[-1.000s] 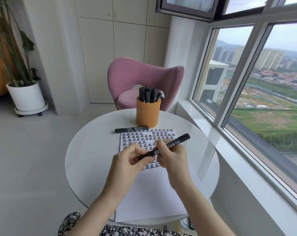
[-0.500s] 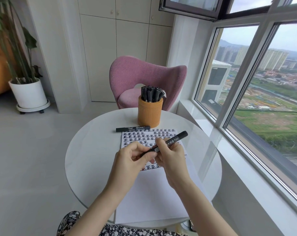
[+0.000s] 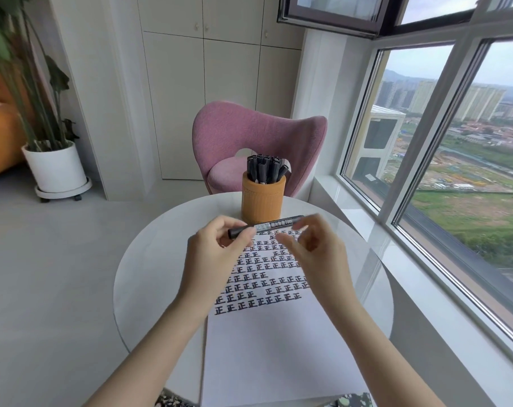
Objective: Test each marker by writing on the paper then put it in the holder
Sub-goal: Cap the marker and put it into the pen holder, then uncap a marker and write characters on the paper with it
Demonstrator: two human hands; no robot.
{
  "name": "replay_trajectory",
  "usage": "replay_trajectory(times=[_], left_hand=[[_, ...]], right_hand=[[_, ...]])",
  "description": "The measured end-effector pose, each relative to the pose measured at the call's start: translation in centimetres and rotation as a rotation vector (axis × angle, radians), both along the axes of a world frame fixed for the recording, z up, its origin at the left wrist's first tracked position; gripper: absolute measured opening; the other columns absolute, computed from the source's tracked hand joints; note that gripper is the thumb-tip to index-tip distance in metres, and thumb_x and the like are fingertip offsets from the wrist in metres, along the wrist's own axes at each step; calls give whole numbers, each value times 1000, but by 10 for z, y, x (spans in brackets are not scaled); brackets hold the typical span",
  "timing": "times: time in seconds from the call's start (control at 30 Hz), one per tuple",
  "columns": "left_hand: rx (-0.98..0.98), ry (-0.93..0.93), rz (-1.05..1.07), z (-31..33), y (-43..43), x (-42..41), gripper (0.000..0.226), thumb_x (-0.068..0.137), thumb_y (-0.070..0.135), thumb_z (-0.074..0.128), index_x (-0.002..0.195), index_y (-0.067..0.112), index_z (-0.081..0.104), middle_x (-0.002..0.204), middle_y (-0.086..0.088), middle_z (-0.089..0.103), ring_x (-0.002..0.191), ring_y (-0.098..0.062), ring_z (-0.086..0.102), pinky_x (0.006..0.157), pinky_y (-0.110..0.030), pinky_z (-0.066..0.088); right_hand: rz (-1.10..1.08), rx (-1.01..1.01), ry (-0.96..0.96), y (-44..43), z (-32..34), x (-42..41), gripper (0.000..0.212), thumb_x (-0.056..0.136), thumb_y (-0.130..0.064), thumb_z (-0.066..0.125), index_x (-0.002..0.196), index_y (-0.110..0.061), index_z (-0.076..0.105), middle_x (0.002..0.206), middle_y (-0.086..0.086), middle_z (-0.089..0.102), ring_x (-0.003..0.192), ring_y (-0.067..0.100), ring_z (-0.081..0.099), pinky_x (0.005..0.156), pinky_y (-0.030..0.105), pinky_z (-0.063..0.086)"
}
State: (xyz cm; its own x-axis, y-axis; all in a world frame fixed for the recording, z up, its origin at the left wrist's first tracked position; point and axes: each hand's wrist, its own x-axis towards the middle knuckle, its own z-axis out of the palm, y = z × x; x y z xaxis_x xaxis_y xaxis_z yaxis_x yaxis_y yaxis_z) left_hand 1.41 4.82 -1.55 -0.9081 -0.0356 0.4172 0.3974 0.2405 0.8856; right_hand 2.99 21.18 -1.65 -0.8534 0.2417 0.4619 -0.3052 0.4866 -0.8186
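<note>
Now | white table point(image 3: 149, 274), paper point(image 3: 278, 348), pink chair point(image 3: 249, 130) | left hand point(image 3: 211, 259) pinches marker point(image 3: 267, 227) | right hand point(image 3: 316, 257) blurred, unclear

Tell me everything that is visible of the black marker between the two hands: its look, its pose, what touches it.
The black marker is a slim, plastic-looking stick with a pale label band printed in dark characters ending in 700. It lies nearly level in the air, right end slightly higher, above the written white paper sheet and before the orange ribbed holder. The left hand pinches its left end; the blurred right hand is at its right end, contact unclear.
</note>
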Motion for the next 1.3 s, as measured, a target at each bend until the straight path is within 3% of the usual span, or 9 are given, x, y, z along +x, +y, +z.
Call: replay_trajectory(times=[0.1,0.23,0.43,0.57,0.7,0.87,0.97,1.07,1.3], left_hand=[[-42,18,-6,7,5,-9,9,81,24,70,84,16,67,70,6,71,69,-2,66,66,-8,47],[-50,41,-19,17,13,-21,12,81,24,71,84,13,67,68,5,70,66,-1,65,65,-9,48],[-108,42,-18,28,19,-62,25,82,32,69,103,22,62,83,11,68,77,3,60,65,-3,41],[-221,94,62,23,25,-96,24,86,10,63,110,13,62,107,-1,65,83,-5,59,70,-3,41],[-319,113,73,18,32,-117,34,85,3,57,117,14,59,120,-2,57,106,-16,57,91,-30,47],[-409,118,56,13,37,-128,40,87,4,56,125,14,54,128,-2,50,113,-20,53,96,-32,43],[-443,103,57,8,36,-130,38,88,4,54,124,15,55,128,-2,51,114,-21,52,95,-30,40],[-461,106,52,4,33,-130,35,88,3,53,121,14,57,126,-3,52,114,-23,53,96,-33,41],[-448,145,54,1,34,-130,35,88,-1,52,120,11,58,127,-2,52,114,-21,53,99,-30,38]], right_hand=[[51,305,173,3,-2,-15,27,77,-12,78,101,-17,67,90,-12,46,69,-1,48,67,9,40],[54,454,269,-1,2,-35,10,82,-10,72,90,-9,66,95,-13,46,66,6,47,62,29,47],[9,193,272,6,18,-78,9,86,-10,68,88,-11,59,85,3,60,66,7,54,62,12,39],[-89,-39,281,12,39,-113,14,89,-12,64,90,-16,51,78,-7,58,63,4,57,63,22,47],[-66,-19,312,11,45,-135,32,90,-8,59,118,-15,45,80,-12,51,71,6,54,69,20,44],[-20,0,410,9,43,-148,60,88,2,54,138,-22,32,74,-9,43,65,8,47,73,24,46],[6,67,398,7,42,-152,62,88,2,53,139,-28,34,74,-12,42,71,12,48,84,34,46],[52,107,313,5,39,-154,60,88,3,53,138,-26,37,80,-14,45,78,12,50,77,17,41],[35,86,339,2,39,-161,40,90,1,54,125,-17,50,105,-1,44,71,-2,47,75,7,37]])
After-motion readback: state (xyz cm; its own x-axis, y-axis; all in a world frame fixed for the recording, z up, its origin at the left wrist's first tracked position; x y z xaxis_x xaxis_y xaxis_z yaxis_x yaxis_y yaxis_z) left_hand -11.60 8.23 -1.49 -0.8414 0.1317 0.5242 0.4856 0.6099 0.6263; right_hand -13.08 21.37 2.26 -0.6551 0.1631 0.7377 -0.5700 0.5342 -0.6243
